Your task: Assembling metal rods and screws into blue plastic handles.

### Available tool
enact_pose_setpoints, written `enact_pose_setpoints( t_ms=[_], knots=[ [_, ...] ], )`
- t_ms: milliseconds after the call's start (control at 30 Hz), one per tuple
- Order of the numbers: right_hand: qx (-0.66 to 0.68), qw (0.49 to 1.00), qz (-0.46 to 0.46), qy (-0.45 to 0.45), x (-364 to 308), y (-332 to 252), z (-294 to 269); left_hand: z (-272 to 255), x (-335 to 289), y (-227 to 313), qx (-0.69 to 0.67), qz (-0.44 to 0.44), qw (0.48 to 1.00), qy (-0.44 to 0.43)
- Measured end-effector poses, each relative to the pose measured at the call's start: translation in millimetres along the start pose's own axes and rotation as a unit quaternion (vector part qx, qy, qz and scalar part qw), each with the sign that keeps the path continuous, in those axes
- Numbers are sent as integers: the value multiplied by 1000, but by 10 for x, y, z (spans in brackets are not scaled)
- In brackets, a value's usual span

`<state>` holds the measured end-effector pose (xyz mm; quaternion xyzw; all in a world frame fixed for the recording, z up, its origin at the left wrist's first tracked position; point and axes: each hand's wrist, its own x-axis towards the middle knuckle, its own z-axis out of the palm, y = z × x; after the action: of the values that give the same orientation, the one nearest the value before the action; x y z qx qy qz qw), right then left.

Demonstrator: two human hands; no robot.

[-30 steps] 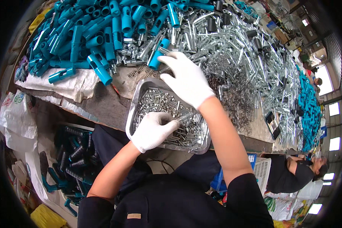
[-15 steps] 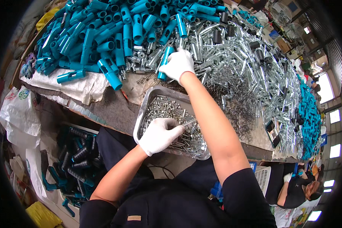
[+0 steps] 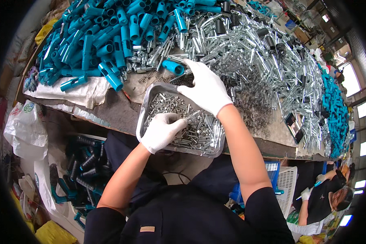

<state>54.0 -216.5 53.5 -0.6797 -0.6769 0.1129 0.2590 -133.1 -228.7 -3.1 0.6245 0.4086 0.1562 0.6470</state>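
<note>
From the head view I see my left hand [image 3: 162, 131], in a white glove, resting in the metal tray [image 3: 144, 106] that sits at the near edge of the workbench [image 3: 114, 107]. Its fingers are curled closed into the heap of small silver bolts [image 3: 197, 132] filling the tray; I cannot tell whether they pinch one particular bolt. My right hand [image 3: 207, 87], also gloved in white, lies over the tray's far edge with its fingers spread and reaching past the rim. The fingertips touch a teal plastic tube [image 3: 173, 66] lying just beyond the tray; they are not wrapped around it.

Further back, the bench's far left is piled with teal tubes [image 3: 110, 36], some spilling onto a white cloth [image 3: 75, 91] at the left near edge. Its middle and right carry a wide spread of silver metal parts [image 3: 264, 61], with a patch of dark wire springs [image 3: 254, 101] just right of my right forearm. A strip of teal pieces [image 3: 333, 105] runs along the far right edge. Below the bench, to the left, lies a white plastic bag [image 3: 26, 128]. At the lower right another person [image 3: 325, 199] sits working.
</note>
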Motion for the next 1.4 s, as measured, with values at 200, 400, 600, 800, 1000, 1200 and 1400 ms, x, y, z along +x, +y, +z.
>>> enact_pose_setpoints(
  t_ms=[200, 400, 600, 800, 1000, 1200, 1400],
  knots=[
    [-127, 992, 13, -12, 346, -2, 222, 18, -29, 4, -4, 0, 1000, -2],
    [-241, 969, 7, -56, 610, 82, 354, 20, -60, 55, 6, -14, 1000, 0],
    [320, 941, 102, 45, 136, 116, -173, 12, -37, 32, 4, -3, 1000, 5],
    [351, 931, 77, 66, -958, -48, -595, -91, -165, 154, -71, -53, 994, -59],
    [421, 868, 222, 145, -1807, 236, -568, -85, -565, 458, -74, -95, 982, -148],
    [622, 682, 318, 215, -2008, 346, -323, 7, -700, 604, -25, -119, 976, -181],
    [632, 696, 321, 112, -1981, 211, -272, 24, -702, 580, 71, -62, 979, -181]
  ],
)
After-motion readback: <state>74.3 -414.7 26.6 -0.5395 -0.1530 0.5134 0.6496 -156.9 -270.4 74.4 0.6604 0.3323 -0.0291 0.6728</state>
